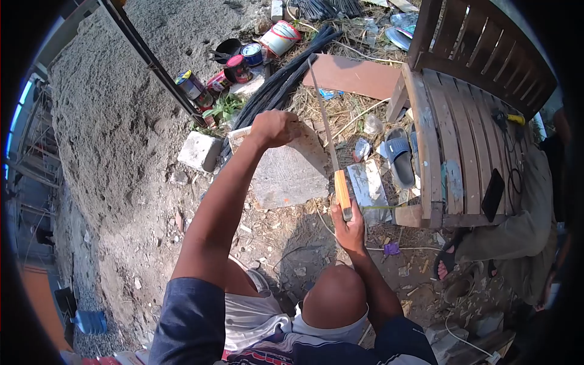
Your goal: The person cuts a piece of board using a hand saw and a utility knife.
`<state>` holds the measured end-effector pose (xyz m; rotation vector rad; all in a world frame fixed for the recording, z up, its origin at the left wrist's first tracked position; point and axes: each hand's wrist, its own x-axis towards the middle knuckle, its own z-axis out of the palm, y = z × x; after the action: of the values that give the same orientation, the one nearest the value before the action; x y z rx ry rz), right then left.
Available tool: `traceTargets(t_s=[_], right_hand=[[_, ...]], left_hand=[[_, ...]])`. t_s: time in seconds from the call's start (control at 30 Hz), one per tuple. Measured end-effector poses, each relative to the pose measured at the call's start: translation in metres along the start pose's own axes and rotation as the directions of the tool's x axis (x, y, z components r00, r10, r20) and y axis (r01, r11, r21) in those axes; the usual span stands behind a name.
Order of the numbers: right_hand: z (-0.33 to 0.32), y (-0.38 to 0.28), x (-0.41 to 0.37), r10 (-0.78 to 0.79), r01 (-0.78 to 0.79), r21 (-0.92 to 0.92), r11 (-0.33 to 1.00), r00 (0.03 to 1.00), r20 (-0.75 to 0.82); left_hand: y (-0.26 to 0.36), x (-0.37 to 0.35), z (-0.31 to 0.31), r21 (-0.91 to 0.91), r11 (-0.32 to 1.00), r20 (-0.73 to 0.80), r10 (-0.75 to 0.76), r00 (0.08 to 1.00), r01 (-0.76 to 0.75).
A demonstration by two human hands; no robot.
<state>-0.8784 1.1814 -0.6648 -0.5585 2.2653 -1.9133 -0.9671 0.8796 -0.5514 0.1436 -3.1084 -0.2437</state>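
My right hand [348, 230] grips the orange-yellow wooden handle [342, 191] of a long, narrow blade [324, 115], which points away from me and tilts to the left. Whether the blade has teeth is too small to tell. My left hand [275, 129] is closed in a fist over the far edge of a worn grey board [289, 177]; what its fingers hold, if anything, is hidden. Beside the handle, a white-stained flat piece [367, 182] lies on the ground.
A wooden bench [450, 152] stands at right, bearing a phone [493, 194] and a yellow-and-black corded tool [508, 117]. A seated person's leg [505, 240] is beside it. Sandals [399, 159], a concrete block [199, 151], black bundled strips [280, 85], paint cans [251, 55] and a sand heap [115, 121] surround me.
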Motion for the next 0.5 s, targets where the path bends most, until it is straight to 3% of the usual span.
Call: traceTargets(t_s=[0.13,0.27,0.33,0.5], right_hand=[[0.013,0.011,-0.008,-0.019,0.018,0.042,0.999,0.999,0.035],[0.015,0.003,-0.009,-0.015,0.016,-0.034,0.999,0.999,0.030],[0.018,-0.004,-0.006,0.057,-0.053,-0.066,0.996,0.997,0.061],[0.018,-0.012,0.004,0.046,-0.044,-0.042,0.998,0.997,0.053]], left_hand=[[0.006,-0.009,-0.006,-0.017,0.997,-0.003,-0.073,0.997,0.073],[0.005,-0.011,-0.005,0.080,0.992,-0.037,-0.099,0.994,0.102],[0.006,-0.011,-0.008,0.081,0.988,0.025,-0.137,0.990,0.134],[-0.002,-0.003,-0.006,0.039,0.984,0.046,-0.177,0.983,0.176]])
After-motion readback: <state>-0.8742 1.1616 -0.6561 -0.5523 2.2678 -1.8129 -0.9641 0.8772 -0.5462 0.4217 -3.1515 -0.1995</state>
